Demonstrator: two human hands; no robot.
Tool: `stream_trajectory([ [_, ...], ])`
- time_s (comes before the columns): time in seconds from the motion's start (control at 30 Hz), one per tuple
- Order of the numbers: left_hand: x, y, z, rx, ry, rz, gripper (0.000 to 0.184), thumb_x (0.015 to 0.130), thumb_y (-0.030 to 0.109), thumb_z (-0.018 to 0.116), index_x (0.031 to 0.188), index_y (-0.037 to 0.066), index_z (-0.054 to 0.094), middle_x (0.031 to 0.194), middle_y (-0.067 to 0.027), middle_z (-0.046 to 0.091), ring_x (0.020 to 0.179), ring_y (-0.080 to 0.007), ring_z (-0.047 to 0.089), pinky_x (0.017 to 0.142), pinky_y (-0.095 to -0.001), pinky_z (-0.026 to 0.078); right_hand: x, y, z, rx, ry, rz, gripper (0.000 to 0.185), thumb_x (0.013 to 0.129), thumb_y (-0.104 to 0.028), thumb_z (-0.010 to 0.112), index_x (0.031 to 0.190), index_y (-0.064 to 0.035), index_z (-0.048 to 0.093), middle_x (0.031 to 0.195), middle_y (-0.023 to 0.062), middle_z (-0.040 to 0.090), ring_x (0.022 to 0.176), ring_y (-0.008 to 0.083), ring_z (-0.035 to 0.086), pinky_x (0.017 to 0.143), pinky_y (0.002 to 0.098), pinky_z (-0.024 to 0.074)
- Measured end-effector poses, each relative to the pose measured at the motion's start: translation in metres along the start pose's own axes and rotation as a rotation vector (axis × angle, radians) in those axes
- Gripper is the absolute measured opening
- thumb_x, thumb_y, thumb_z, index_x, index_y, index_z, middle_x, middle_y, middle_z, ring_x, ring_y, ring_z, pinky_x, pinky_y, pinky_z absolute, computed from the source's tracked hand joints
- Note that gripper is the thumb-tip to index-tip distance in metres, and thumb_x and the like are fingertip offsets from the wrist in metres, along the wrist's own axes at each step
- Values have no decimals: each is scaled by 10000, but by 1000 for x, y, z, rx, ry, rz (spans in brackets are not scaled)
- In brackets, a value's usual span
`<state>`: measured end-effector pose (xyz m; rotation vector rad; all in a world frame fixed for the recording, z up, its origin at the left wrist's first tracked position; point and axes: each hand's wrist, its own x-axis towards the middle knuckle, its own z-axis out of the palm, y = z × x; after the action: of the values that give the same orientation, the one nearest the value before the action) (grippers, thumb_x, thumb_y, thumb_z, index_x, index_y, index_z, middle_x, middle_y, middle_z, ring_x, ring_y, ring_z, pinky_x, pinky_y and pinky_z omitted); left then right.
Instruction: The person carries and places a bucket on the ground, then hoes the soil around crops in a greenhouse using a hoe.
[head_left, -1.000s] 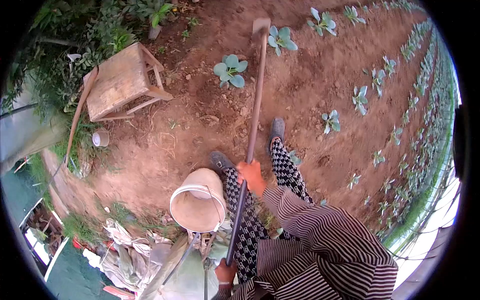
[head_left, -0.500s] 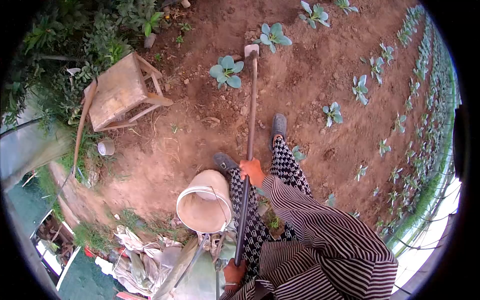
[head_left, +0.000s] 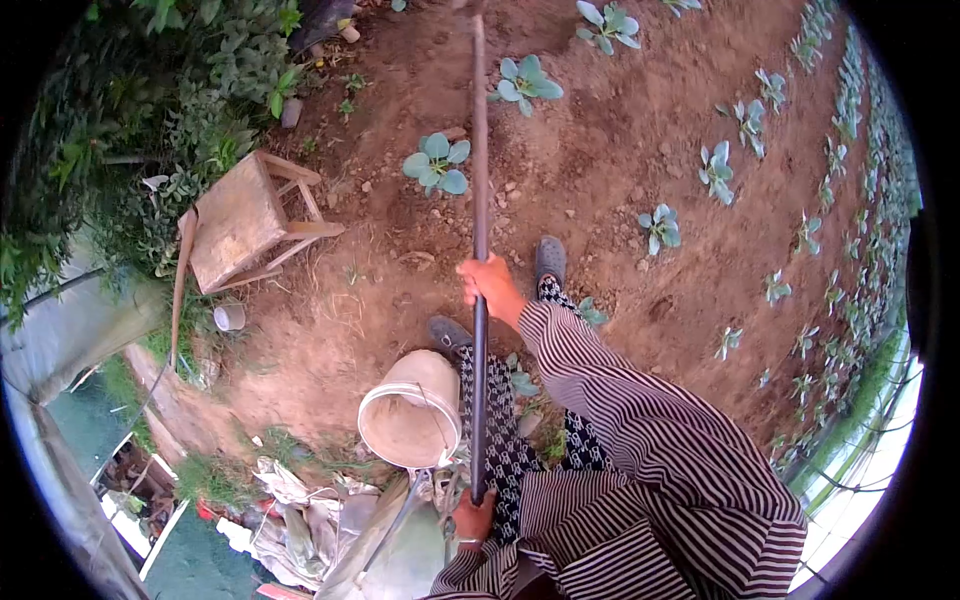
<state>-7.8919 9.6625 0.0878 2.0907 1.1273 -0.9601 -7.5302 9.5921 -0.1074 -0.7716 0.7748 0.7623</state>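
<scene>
The right hand [head_left: 490, 283] is clamped around the shaft of a hoe [head_left: 481, 225], near its middle, and the left hand [head_left: 474, 516] is closed on its lower end; the two hands are apart from each other. The hoe passes in front of the person's legs and reaches to the upper edge of the view, where its head is blurred. Its shaft passes just beside a broad-leaved plant [head_left: 438, 164], over the brown soil [head_left: 590, 165].

Two containers are visible. The white bucket [head_left: 430, 374] is near the left shoe [head_left: 452, 334], with its mouth towards the viewer and its thin handle [head_left: 428, 396] lying across the opening. Inside, the surface is pale brown; I cannot tell if this is a stain or a layer of earth. A small white pot [head_left: 230, 317] is on the ground near the wooden stool [head_left: 235, 225]; it is too small to tell what it contains.
</scene>
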Motion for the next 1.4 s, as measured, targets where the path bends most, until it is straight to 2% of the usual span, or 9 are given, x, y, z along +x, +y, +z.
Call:
stream_trajectory([
  [0.2,-40,60,-18,163,-310,-102,433,713,450,661,863,48,600,708,-150,624,679,-291,623,587,-373,466,37,31,-52,-489,304,148,172,735,-51,578,620,-24,453,506,52,441,391,159,470,317,295,350],
  [0.27,-71,68,-38,22,-279,-134,443,697,444,670,842,30,608,660,-177,609,647,-337,616,580,-400,467,24,78,-81,-38,55,-116,163,723,-38,576,600,-5,474,449,75,440,341,192,461,298,315,356],
  [0.5,-128,-35,-29,343,27,-222,417,646,481,688,692,90,550,540,-126,568,506,-312,582,502,-422,451,-66,37,-47,284,80,471,148,705,-28,563,610,-51,452,448,25,385,356,138,418,315,321,351],
  [0.8,65,128,11,-57,30,278,308,747,290,678,825,3,597,592,-103,577,505,-183,520,502,-334,427,-27,-192,13,-110,108,-450,169,750,-78,574,677,-36,429,456,50,443,331,147,448,306,296,363],
  [0.9,115,204,45,-75,-63,352,332,745,305,682,775,-9,577,563,-83,545,502,-151,490,482,-316,414,-3,-232,-12,-305,290,-406,150,775,-68,558,764,-42,411,500,28,446,363,117,439,317,268,374],
  [0.93,123,223,51,-109,-168,368,480,734,478,630,779,3,579,667,-197,588,629,-343,592,551,-422,447,8,-240,-22,-343,326,-411,149,774,-78,562,746,-39,421,499,29,448,361,121,441,317,271,373],
  [1.0,134,232,71,-77,-154,340,488,721,483,636,783,3,573,667,-201,586,631,-349,590,556,-429,445,32,-251,-46,-408,403,-426,156,771,-98,571,711,-35,441,497,29,451,359,127,445,317,278,372],
  [1.2,101,190,6,58,-265,266,423,724,412,650,808,5,576,680,-221,590,669,-377,597,601,-435,463,68,-112,-107,-616,533,-196,262,751,-112,569,558,36,469,444,125,510,355,217,524,344,348,415],
  [1.4,77,138,-59,208,-149,185,327,740,357,640,759,41,558,631,-200,580,613,-377,587,565,-463,448,28,-57,-60,94,368,-18,128,760,-106,578,808,-59,469,540,41,440,376,161,431,316,321,379],
])
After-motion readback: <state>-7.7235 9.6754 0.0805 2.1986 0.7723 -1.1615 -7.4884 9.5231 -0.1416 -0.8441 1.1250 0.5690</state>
